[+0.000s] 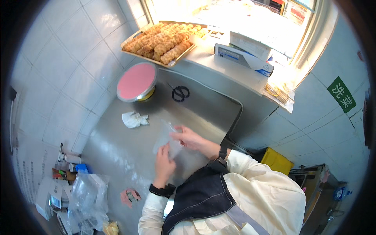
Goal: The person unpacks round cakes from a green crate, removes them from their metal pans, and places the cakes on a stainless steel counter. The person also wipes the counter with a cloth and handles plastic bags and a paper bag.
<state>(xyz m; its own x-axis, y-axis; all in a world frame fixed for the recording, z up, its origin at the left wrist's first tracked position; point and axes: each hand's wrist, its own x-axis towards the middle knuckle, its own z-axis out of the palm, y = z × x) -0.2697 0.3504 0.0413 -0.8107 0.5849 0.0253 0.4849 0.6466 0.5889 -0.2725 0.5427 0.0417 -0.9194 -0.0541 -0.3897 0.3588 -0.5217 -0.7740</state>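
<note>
A thin clear plastic bag [160, 141] is stretched between my hands above a steel tabletop [117, 152]. My left hand [165, 164] has its fingertips on the bag's near side. On the other side, my right hand [188, 137] pinches the bag with thumb and fingers. The bag looks see-through, and I make out nothing inside it. A crumpled white tissue [134, 119] lies a little beyond the bag. Farther off are black-handled scissors [180, 93] and a tub with a pink lid [137, 81].
A tray of browned, crusted food rolls [164, 41] stands on the window ledge [202, 57], beside cardboard boxes [243, 58]. A pink crumpled cloth [130, 197] lies near my left sleeve. Plastic bags [88, 199] crowd the left side. A yellow bin [276, 161] stands to my right.
</note>
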